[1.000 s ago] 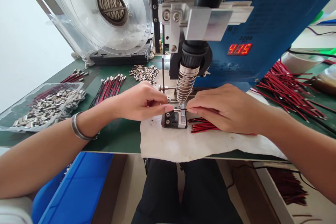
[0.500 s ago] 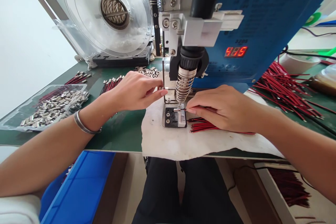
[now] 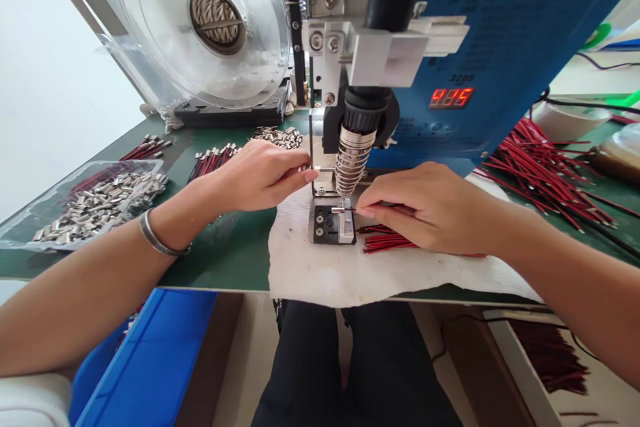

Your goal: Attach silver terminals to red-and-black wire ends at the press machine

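The red display (image 3: 451, 97) on the blue machine (image 3: 505, 47) is reading about 485, with small digits above it looking like 3205; a second ago it was showing 415. The right hand (image 3: 430, 207) is pinching a red-black wire (image 3: 350, 209), its grip closed on it, feeding the wire's end into the metal sleeve (image 3: 338, 210) sitting on the fixture (image 3: 332, 225) on the white cloth (image 3: 325, 267) at the table's near edge. The left hand (image 3: 260, 175), which was at the sleeve a second ago, is now pinching the small lever (image 3: 323, 169) just above, grip closed.
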`<state>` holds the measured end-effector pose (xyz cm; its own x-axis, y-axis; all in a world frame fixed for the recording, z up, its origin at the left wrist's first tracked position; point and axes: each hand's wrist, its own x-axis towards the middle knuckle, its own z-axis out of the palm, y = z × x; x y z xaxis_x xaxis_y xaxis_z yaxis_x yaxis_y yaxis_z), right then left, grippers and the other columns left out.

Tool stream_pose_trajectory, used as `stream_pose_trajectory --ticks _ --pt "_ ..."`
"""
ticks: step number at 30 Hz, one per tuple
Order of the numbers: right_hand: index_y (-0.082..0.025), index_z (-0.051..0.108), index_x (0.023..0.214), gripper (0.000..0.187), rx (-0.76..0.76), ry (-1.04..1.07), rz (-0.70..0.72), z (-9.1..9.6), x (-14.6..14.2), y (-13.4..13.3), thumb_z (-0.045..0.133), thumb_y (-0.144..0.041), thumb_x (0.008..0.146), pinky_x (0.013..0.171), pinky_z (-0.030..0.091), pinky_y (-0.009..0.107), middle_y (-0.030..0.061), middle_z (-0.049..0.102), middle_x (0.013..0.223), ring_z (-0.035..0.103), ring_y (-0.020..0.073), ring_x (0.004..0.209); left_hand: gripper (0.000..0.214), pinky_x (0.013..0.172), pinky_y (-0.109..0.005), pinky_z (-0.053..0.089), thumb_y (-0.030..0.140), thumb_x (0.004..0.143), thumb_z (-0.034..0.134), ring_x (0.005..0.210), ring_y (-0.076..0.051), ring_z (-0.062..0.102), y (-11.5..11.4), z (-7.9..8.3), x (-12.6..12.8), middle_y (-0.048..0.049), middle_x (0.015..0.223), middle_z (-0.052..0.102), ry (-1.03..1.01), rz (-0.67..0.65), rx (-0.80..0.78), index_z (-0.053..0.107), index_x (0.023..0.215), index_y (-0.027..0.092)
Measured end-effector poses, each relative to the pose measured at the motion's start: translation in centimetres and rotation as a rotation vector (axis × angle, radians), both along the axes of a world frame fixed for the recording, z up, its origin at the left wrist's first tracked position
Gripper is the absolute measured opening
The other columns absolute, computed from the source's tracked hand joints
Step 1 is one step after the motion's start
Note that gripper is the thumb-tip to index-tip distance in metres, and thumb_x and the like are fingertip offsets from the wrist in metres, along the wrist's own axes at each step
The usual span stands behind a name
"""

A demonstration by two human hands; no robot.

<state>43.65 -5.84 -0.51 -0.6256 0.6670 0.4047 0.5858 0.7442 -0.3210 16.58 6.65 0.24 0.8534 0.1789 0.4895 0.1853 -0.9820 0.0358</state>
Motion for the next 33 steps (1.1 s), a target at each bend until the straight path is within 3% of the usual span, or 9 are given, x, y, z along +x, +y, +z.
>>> stream_pose_trajectory --ticks 24,33 --pt "-0.022 0.075 0.094 0.031 -0.114 -0.062 -0.024 0.82 -0.2 -0.15 0.05 -0.028 0.112 0.069 0.043 0.032 0.0058 0.081 0.089 0.068 0.0203 0.074 0.038 0.049 -0.031 0.024 0.039 0.109 0.048 0.047 -0.013 0.031 0.28 -0.55 -0.31 0.0065 0.054 0.036 0.023 0.04 -0.004 0.037 0.075 0.026" --pt "-0.021 0.075 0.094 0.031 -0.098 -0.071 -0.022 0.86 -0.1 -0.25 0.051 -0.026 0.112 0.069 0.042 0.031 0.0051 0.082 0.089 0.068 0.0197 0.074 0.037 0.049 -0.029 0.026 0.031 0.108 0.051 0.05 -0.011 0.028 0.18 -0.37 -0.22 0.0079 0.055 0.036 0.007 -0.01 -0.088 0.038 0.074 0.025"
